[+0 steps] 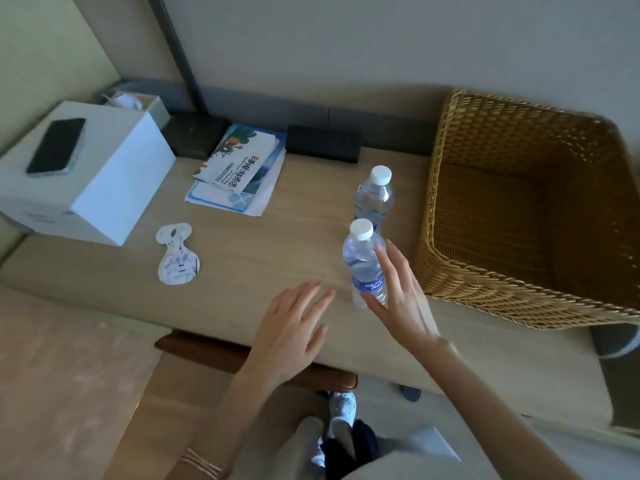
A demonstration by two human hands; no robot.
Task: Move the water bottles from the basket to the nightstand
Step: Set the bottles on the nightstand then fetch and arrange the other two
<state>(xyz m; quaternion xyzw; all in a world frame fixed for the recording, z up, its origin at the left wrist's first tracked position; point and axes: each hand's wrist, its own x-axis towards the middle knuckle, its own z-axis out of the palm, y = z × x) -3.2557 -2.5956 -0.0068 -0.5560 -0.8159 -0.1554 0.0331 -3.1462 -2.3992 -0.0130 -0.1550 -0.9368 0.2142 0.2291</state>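
Closest to me is a wrist with thin bracelets (201, 463). Up from it my left grip (294, 327) hangs over the front edge of the desk (259, 258), fingers straight and spread, holding nothing. My right grip (398, 299) is at the near bottle (362, 261), with its fingers straight along the bottle's right side and its thumb across the foot, not curled round it. I cannot tell whether they touch it.

That near bottle stands upright on the desk, white cap on, just left of the basket (431, 202). The far bottle (374, 199) stands upright just behind it, also on the desk and beside the basket's left wall. The basket sits on the right end of the desk.

Further left lie booklets (239, 168), a white paper tag (176, 254) and a white box (114, 188) with a phone (57, 147) lying on top.
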